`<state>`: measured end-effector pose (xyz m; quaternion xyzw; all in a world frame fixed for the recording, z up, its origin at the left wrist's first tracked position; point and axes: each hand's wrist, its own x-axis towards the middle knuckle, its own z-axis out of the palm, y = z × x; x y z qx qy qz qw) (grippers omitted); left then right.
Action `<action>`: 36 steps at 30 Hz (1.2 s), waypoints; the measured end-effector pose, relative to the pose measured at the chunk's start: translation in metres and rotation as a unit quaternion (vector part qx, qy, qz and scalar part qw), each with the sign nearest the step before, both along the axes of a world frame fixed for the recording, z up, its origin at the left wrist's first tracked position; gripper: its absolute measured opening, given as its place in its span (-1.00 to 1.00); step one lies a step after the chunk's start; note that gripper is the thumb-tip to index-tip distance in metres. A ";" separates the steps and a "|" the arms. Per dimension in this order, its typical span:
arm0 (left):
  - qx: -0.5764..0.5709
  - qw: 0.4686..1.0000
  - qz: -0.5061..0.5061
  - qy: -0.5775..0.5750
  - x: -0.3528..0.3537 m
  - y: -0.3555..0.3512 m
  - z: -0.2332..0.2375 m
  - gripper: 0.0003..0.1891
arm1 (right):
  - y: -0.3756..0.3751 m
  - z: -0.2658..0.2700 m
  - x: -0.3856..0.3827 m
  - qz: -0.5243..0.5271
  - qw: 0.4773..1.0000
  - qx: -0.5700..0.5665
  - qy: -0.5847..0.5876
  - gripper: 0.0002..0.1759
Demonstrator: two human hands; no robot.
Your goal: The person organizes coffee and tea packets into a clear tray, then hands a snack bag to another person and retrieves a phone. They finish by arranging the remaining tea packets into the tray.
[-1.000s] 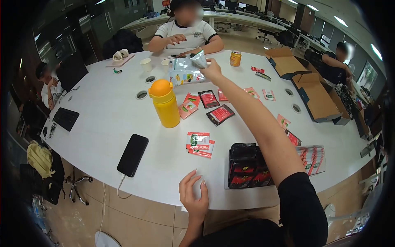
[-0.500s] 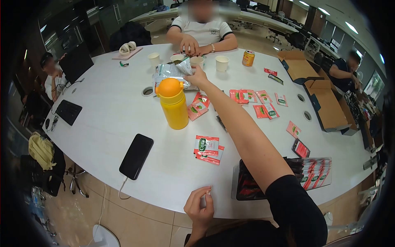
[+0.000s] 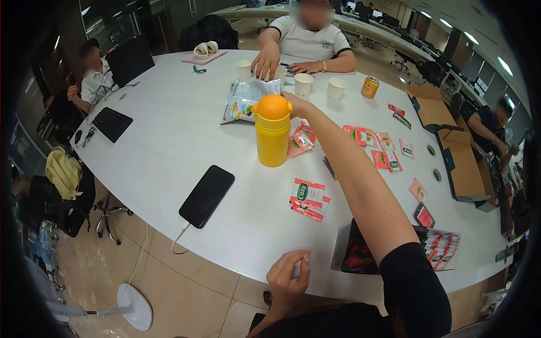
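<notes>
My right hand (image 3: 296, 107) reaches across the table and grips the right side of a shiny silver snack bag (image 3: 239, 107); its fingertips are partly hidden. Just in front of it stands a yellow bottle (image 3: 271, 141) with an orange cap, covering part of the bag. My left hand (image 3: 288, 275) is loosely curled at the near table edge, with nothing visible in it. Beyond the bag, another person's hand (image 3: 267, 58) hangs fingers-down over the paper cups (image 3: 304, 85). Red Cozy sachets (image 3: 309, 194) lie between my arms and the bottle.
Beneath my right forearm sits a clear-sided box of sachets (image 3: 442, 248). More sachets (image 3: 385, 160) are scattered to the right, near open cardboard boxes (image 3: 462, 169). A black phone (image 3: 207, 196) with a cable lies left of centre. A drink can (image 3: 369, 87) stands farther back.
The silver bag now lies flatter, its printed front showing. The other person's hand has lifted from the table toward the cups. My view has shifted; my left hand keeps its curled pose.
</notes>
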<state>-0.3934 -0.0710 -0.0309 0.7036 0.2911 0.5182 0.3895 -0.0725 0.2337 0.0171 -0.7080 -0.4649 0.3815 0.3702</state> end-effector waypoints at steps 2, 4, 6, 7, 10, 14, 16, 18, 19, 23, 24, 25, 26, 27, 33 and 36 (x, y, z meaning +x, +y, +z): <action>0.003 1.000 -0.003 -0.001 0.000 0.000 0.000 -0.93 | -0.004 0.002 -0.001 0.061 0.998 -0.006 -0.029 -0.36; 0.005 1.000 -0.005 -0.004 -0.001 0.001 0.001 -0.94 | 0.003 -0.007 0.005 0.087 0.996 0.010 -0.030 -0.37; 0.000 1.000 -0.005 -0.008 0.000 0.000 0.001 -0.94 | 0.002 -0.005 0.002 0.115 0.992 0.012 -0.051 -0.38; 0.003 1.000 -0.005 -0.009 0.000 0.001 0.001 -0.94 | 0.000 -0.002 0.002 0.128 0.989 0.006 -0.072 -0.38; 0.007 1.000 -0.008 -0.009 -0.002 0.000 -0.001 -0.94 | 0.004 -0.005 0.004 0.085 0.996 -0.017 -0.037 -0.26; 0.008 1.000 -0.007 -0.014 0.000 0.000 -0.001 -0.94 | 0.005 -0.004 0.009 0.024 0.999 -0.026 0.011 -0.20; 0.000 1.000 -0.008 -0.012 -0.001 -0.001 -0.001 -0.94 | 0.004 -0.001 0.007 0.000 0.999 -0.038 0.028 -0.19; -0.011 1.000 -0.011 -0.008 -0.001 -0.002 0.000 -0.92 | 0.003 0.002 0.006 -0.016 0.999 -0.034 0.035 -0.20; -0.012 1.000 -0.010 -0.010 -0.001 -0.003 0.000 -0.92 | 0.001 0.002 0.004 -0.018 0.999 -0.027 0.034 -0.21; -0.011 1.000 -0.009 -0.013 0.001 -0.004 0.001 -0.92 | -0.004 0.007 0.003 0.000 0.999 -0.013 0.032 -0.27; -0.013 1.000 -0.009 -0.010 0.001 -0.004 0.001 -0.92 | -0.006 0.008 0.001 0.003 0.999 -0.010 0.031 -0.30; -0.010 1.000 -0.010 -0.009 0.000 -0.004 0.001 -0.93 | -0.009 0.010 0.000 0.005 1.000 -0.007 0.028 -0.33; -0.008 1.000 -0.010 -0.009 0.000 -0.004 0.001 -0.94 | -0.012 0.015 -0.002 0.008 1.000 -0.004 0.025 -0.35; -0.008 1.000 -0.011 -0.009 0.001 -0.005 0.000 -0.95 | -0.015 0.021 -0.005 -0.001 1.000 -0.008 0.014 -0.41; -0.005 1.000 -0.001 0.001 0.000 -0.007 -0.003 -0.95 | -0.055 0.063 -0.009 0.017 0.997 -0.002 -0.070 -0.64; -0.019 1.000 -0.013 0.015 0.000 -0.008 -0.003 -0.93 | -0.093 0.090 -0.005 0.020 0.992 0.071 -0.102 -0.64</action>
